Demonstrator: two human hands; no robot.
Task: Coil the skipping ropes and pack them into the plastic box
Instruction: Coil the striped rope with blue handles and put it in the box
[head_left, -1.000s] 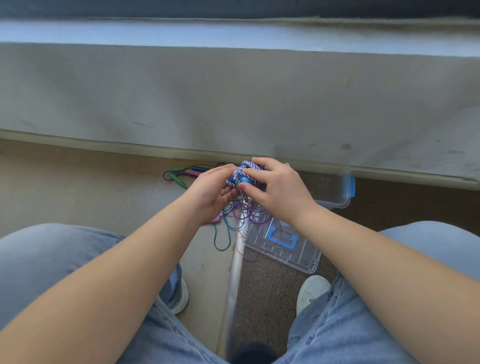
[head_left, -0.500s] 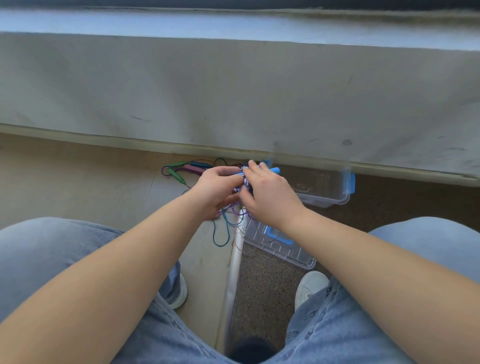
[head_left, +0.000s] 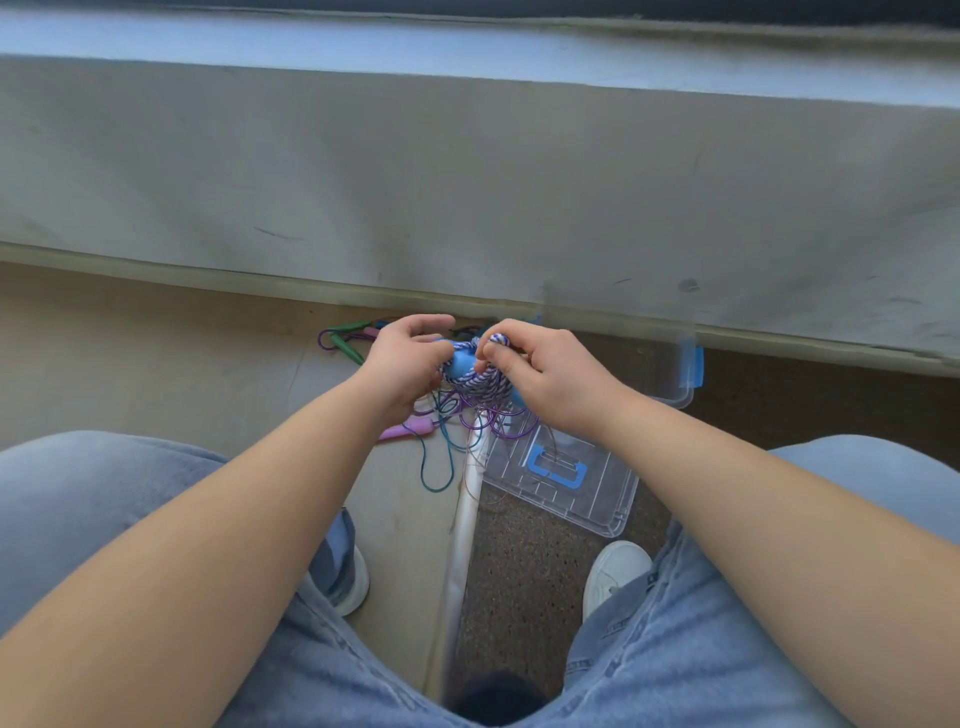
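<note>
Since half a second ago the two hands have drawn a little apart, so the bundle they covered now shows between them, and the right hand has shifted from lying over it to plucking at its top. The left hand (head_left: 402, 366) curls round the left side of the blue-and-white braided skipping rope (head_left: 478, 384), index finger arched over the top, holding the coil just above centre frame. One blue handle (head_left: 459, 365) pokes out of the wraps. The right hand (head_left: 550, 382) pinches a single turn of the braid between thumb and forefinger, probably to tuck or tighten the last wrap. The clear plastic box (head_left: 675, 379) stands open to the right of the hands against the foot of the wall, and its lid (head_left: 597, 493) lies flat on the floor below it, right of centre. Under the bundle sprawl thin purple cords (head_left: 485, 421), a teal cord (head_left: 436, 470), a pink handle (head_left: 408, 428) and, to the upper left, green handles (head_left: 347, 347), all uncoiled. If the pinch slips before the end is secured, the stiff braid will likely spring open and the wraps will fall slack. Whether the purple cords are caught in the coil cannot be told; if they are, carrying it to the box would drag them along and knot the pile.
</note>
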